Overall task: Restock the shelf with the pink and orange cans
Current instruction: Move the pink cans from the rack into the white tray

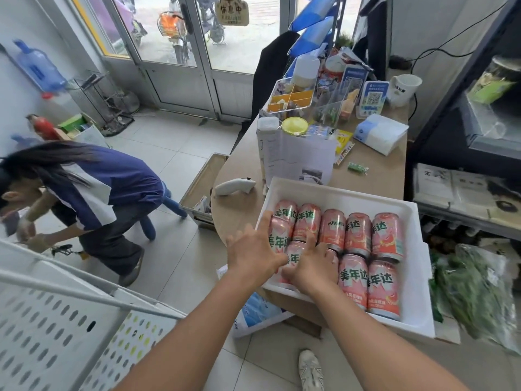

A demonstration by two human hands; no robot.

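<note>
Several pink and orange cans (358, 234) lie on their sides in a white foam box (417, 292) on the counter's near end. My left hand (252, 251) reaches over the box's left rim, its straight fingers spread on the leftmost cans (279, 239). My right hand (314, 266) is beside it, fingers and thumb curled around a pink can (293, 256) in the front row. That can is mostly hidden by both hands. A white perforated metal shelf (56, 320) stands at lower left.
The wooden counter (242, 176) holds a white handheld scanner (235, 186), papers, tissue packs and acrylic organisers. A person in a blue top (112, 182) crouches at left on the tiled floor. An open cardboard box (203, 190) sits by the counter. Bagged greens (473, 292) lie at right.
</note>
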